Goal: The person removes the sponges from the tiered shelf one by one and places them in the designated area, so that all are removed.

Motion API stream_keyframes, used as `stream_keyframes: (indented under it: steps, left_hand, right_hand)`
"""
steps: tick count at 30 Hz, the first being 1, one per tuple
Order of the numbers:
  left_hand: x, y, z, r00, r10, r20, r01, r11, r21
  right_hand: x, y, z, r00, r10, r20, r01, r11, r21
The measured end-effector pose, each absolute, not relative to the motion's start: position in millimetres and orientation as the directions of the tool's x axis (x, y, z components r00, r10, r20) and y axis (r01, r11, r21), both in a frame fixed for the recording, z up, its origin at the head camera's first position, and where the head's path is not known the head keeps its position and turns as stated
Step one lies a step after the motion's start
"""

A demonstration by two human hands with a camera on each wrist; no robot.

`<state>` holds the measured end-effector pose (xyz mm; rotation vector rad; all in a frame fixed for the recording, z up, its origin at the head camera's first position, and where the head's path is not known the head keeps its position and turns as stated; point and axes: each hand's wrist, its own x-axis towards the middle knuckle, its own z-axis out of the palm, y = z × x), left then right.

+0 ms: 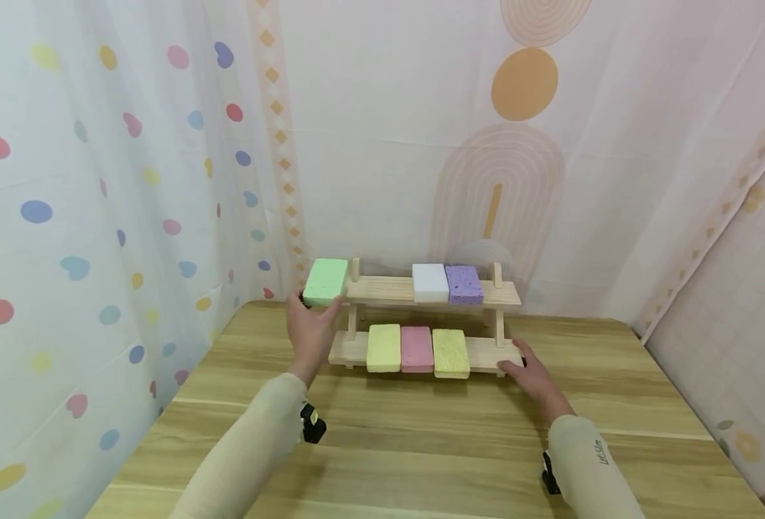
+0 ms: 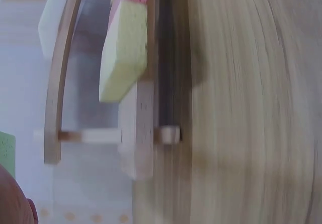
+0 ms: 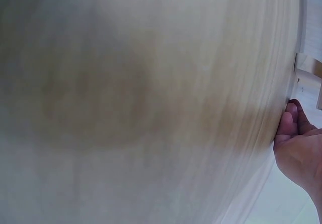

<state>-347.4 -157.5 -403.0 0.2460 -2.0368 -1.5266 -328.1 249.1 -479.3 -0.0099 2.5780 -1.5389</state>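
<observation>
Head view: left fingers (image 1: 295,301) grip a green sponge (image 1: 326,280), right fingers (image 1: 525,351) pinch the lower shelf's (image 1: 484,353) end.

- Up on the upper shelf (image 1: 382,288), a wide gap is left between the green block (image 1: 326,282), held by the left hand (image 1: 311,328), and the white block (image 1: 430,282).
- Right of that, the way is filled by white and purple block (image 1: 464,285), side by side.
- Below, the middle is blocked by three blocks (image 1: 417,349) in a row; a short bare stretch is left to their right, bounded by the right post (image 1: 500,328) and right hand (image 1: 531,371).
- Behind, passage is barred by the curtain (image 1: 369,194).
- In front, open table (image 1: 421,447) is framed by both sleeves (image 1: 252,447).
</observation>
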Motion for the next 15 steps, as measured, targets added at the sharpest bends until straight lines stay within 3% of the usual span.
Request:
stream_keyframes:
  steps: [6,15]
  left_hand:
    - [-349,-181,-413,-0.782,-0.522,0.339,0.174,0.34,0.924]
    - [-347,-202,-435,-0.785,-0.541,0.302,0.132,0.331,0.934]
  right_hand:
    - [-327,250,-481,-0.989,-0.073,-0.128,0.076,0.488,-0.869]
    - [-328,249,-478,-0.988,-0.077,-0.131,0.075,0.506,-0.859]
